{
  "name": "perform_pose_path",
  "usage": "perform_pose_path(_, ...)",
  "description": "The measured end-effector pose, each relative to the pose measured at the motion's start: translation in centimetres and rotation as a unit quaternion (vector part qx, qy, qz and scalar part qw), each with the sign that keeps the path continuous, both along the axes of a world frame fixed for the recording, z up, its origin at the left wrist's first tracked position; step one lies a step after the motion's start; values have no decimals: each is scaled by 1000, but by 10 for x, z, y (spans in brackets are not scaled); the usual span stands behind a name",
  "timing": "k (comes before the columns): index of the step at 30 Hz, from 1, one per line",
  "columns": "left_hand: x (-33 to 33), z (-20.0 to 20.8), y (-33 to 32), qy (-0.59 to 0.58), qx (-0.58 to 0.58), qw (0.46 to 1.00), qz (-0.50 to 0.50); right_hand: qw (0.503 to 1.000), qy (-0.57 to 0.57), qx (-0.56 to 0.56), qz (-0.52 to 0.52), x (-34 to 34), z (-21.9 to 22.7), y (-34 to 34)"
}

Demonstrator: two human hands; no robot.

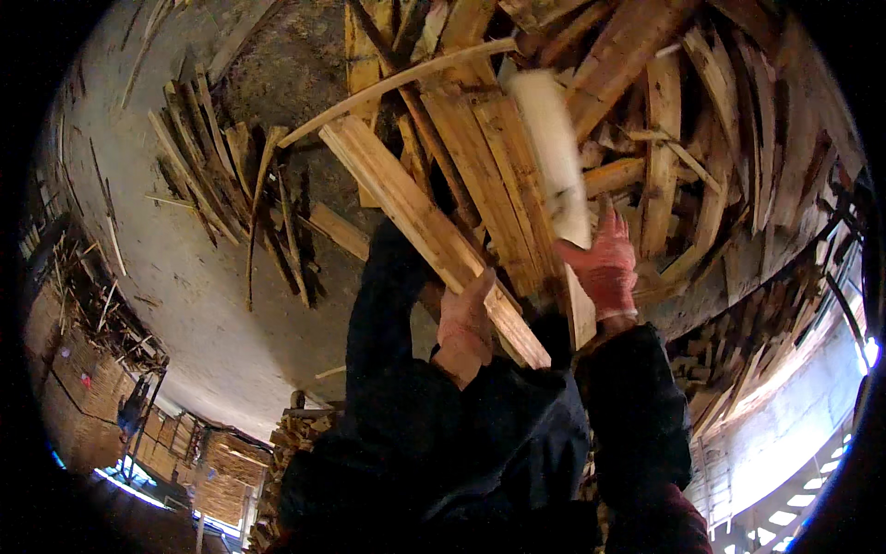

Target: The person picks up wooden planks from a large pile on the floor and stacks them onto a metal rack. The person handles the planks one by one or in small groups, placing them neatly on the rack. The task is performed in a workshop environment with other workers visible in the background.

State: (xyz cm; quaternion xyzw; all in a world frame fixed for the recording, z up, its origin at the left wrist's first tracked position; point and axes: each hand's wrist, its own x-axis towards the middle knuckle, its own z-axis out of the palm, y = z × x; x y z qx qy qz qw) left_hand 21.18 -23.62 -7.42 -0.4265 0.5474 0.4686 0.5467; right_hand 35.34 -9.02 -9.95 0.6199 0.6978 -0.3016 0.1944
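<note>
A long, light-brown wooden plank [406, 208] slants across the middle, its lower end close to my body. My left hand [464, 319], in a reddish glove, is closed round its lower part. To the right, my gloved right hand [606, 268] has its thumb and fingers apart. Just beyond it is a pale piece of wood [544, 129], smeared by motion, its near end beside my thumb; whether they touch is unclear. Under and beyond these lie rough wooden boards [494, 175], with a thin curved strip [397, 88] across their far part.
A heap of broken boards and slats [664, 157] fills the far right. On the grey floor [203, 286] to the left is a loose bundle of thin wood strips [208, 166]. Small wood pieces [729, 342] are piled at the right, and more stacked wood [295, 439] stands at lower left.
</note>
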Motion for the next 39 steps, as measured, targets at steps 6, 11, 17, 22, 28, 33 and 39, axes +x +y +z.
perform_pose_path(6,-32,25,-4,-56,-30,998,2,909,117,200,347,-183,-25,55)
perform_pose_path(11,-23,22,19,-46,-75,995,-41,841,-145,242,460,-221,-148,114)
perform_pose_path(17,-35,3,3,23,48,998,24,916,41,46,396,-260,-44,74)
perform_pose_path(22,-39,7,14,-27,73,994,83,960,188,-112,173,-296,-11,56)
perform_pose_path(28,-68,-2,1,-14,63,990,122,927,306,112,183,-363,-28,5)
perform_pose_path(33,-56,8,11,-4,60,988,144,937,8,164,307,-280,-122,80)
perform_pose_path(39,-106,-30,7,57,72,971,221,879,23,141,455,-214,-174,142)
